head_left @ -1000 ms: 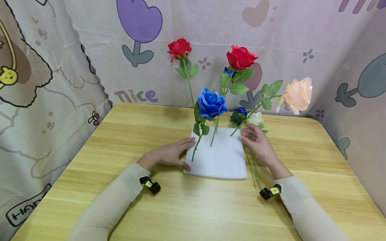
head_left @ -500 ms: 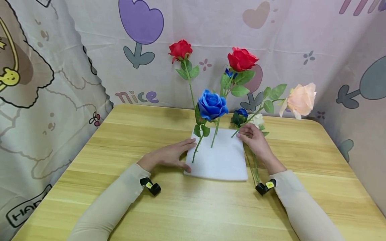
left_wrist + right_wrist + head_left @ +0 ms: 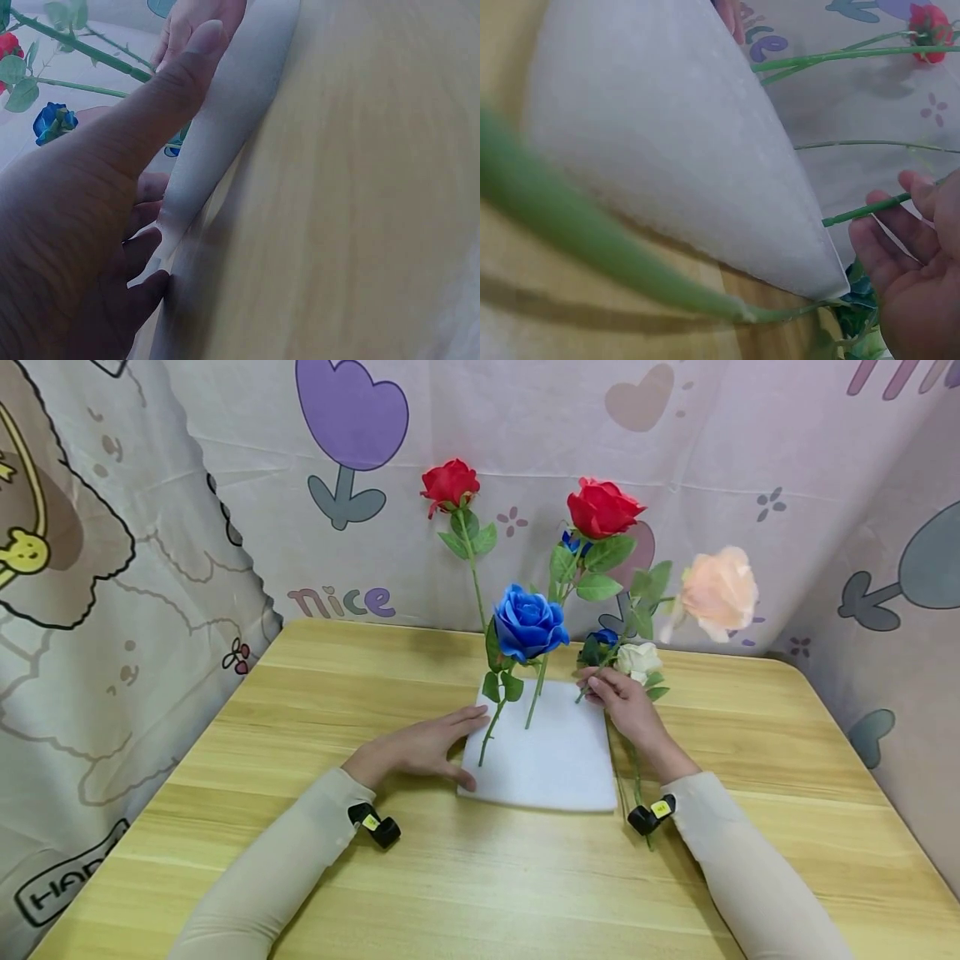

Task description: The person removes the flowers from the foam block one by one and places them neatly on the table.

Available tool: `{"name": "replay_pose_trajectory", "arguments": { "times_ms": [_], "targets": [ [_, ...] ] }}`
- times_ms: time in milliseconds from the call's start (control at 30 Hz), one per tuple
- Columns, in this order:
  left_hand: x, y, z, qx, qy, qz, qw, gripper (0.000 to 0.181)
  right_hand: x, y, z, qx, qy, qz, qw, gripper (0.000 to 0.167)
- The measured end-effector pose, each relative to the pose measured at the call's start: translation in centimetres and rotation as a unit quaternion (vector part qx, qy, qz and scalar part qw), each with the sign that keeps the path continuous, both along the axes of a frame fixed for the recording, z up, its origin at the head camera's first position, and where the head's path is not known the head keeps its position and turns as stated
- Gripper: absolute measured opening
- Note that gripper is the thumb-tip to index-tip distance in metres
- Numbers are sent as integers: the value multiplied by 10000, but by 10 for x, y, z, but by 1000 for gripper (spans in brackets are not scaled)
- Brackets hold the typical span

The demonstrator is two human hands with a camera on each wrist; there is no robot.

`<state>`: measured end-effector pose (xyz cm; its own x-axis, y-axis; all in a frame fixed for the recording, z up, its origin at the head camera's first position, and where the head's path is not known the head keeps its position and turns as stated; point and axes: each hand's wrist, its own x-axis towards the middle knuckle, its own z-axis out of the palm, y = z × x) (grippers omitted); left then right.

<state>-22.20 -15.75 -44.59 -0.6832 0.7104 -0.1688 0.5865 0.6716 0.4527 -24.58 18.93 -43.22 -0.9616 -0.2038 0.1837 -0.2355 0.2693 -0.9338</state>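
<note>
Blurred peach rose (image 3: 722, 593), right hand (image 3: 636, 714) pinching its stem (image 3: 866, 211), left hand (image 3: 423, 745) spread, slab (image 3: 558, 768) part-hidden

Counting 2 red roses (image 3: 450, 485) (image 3: 603, 508), 3 blue roses (image 3: 529, 622) (image 3: 573, 542) (image 3: 603, 637) (one's mostly hidden), 1 peach rose (image 3: 720, 593) and 1 white rose (image 3: 637, 661), so 7 visible. Plus 1 pad (image 3: 555, 768), 1 table (image 3: 750, 735), 2 hands (image 3: 423, 747) (image 3: 633, 710), 2 wrist cams (image 3: 385, 832) (image 3: 642, 820).

Front-right room over white pad (image 3: 558, 768), stems (image 3: 533, 703) left and behind
</note>
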Motion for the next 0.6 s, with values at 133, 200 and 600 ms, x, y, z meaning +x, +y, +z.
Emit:
{"name": "replay_pose_trajectory", "arguments": {
  "times_ms": [133,200,600],
  "targets": [
    [0,0,0,13,5,-5,10000,118,-4,-2,-1,104,-81,54,9999,35],
    [0,0,-1,15,10,-8,10000,118,-5,-3,-1,120,-133,85,9998,35],
    [0,0,-1,15,-10,-24,10000,118,-8,-8,-4,350,-236,168,9990,33]
  ]
}}
